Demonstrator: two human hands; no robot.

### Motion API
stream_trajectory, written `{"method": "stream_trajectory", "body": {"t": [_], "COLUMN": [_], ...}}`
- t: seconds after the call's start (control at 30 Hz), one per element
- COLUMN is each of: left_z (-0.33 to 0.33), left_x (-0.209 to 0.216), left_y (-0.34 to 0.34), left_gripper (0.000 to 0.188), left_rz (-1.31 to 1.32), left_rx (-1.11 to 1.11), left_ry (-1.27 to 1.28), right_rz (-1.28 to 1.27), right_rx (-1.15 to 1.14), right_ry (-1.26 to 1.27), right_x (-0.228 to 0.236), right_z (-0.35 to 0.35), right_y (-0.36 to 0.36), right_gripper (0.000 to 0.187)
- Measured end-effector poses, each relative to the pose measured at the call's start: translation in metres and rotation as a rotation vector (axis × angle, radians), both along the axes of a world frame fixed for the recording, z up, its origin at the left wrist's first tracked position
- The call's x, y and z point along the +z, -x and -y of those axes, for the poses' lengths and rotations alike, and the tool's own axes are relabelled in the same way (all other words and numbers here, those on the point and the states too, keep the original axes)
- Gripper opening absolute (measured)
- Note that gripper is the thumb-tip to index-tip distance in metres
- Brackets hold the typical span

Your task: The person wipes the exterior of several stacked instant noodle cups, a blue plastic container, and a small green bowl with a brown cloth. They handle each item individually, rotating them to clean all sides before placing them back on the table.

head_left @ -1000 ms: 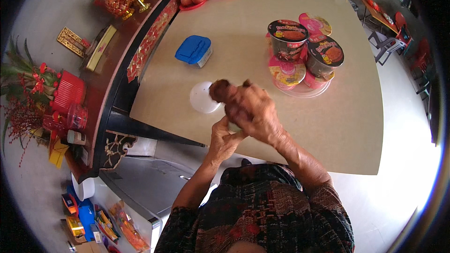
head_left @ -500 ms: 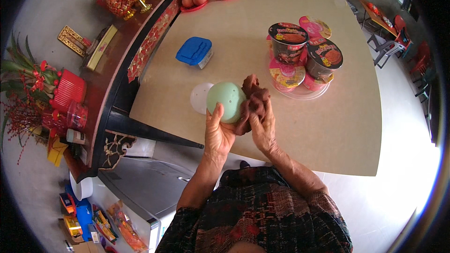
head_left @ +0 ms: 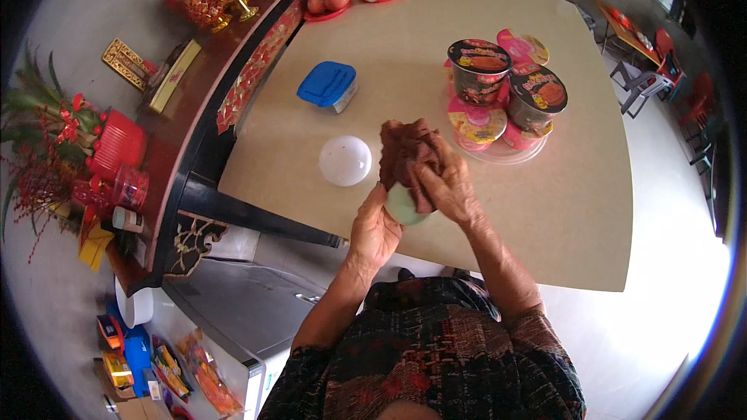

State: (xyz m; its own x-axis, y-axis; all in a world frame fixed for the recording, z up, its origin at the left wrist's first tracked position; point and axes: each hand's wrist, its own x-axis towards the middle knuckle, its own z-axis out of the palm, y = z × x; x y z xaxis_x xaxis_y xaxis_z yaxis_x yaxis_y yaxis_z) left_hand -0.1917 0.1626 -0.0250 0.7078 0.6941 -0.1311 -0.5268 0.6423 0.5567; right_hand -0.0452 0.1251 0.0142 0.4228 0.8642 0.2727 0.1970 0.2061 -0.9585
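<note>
My left hand [head_left: 374, 232] grips a pale green round, dome-shaped piece [head_left: 405, 207] by its lower left side. A crumpled brown cloth [head_left: 406, 154] covers most of the piece, so only its lower part shows. My right hand [head_left: 451, 187] is closed on the cloth and presses it against the green piece. Both hands are over the near part of the table. Just left of them a smooth white dome-shaped piece [head_left: 345, 161] rests on the tabletop.
A blue-lidded container [head_left: 327, 84] stands farther back on the beige table [head_left: 545, 218]. To the right, several instant noodle cups [head_left: 537, 97] are stacked on a clear tray [head_left: 510, 157]. Fruit [head_left: 327, 1] lies on red plates at the back. A dark wooden altar table [head_left: 204, 93] borders the left.
The brown cloth has moved from the green piece's right side onto its top, covering most of it. The green piece has shifted right and nearer me, uncovering the white piece.
</note>
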Motion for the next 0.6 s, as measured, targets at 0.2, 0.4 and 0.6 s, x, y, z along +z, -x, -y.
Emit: {"method": "stream_trajectory", "body": {"t": [0.2,0.4,0.6], "left_z": [-0.006,-0.012,-0.026], "left_x": [-0.036,-0.046,-0.046], "left_y": [-0.008,-0.02,-0.03], "left_gripper": [0.044,0.04,0.045], "left_rz": [0.038,-0.2,-0.797], "left_rx": [-0.123,0.065,0.44], "left_ry": [0.141,-0.209,-1.027], "right_rz": [-0.06,0.118,0.531], "right_rx": [-0.102,-0.294,-0.168], "right_ry": [0.082,-0.056,-0.105], "right_x": [-0.034,-0.025,-0.031], "right_z": [0.024,0.045,0.049], "right_y": [-0.02,-0.026,-0.005], "right_gripper": [0.033,0.036,0.048]}}
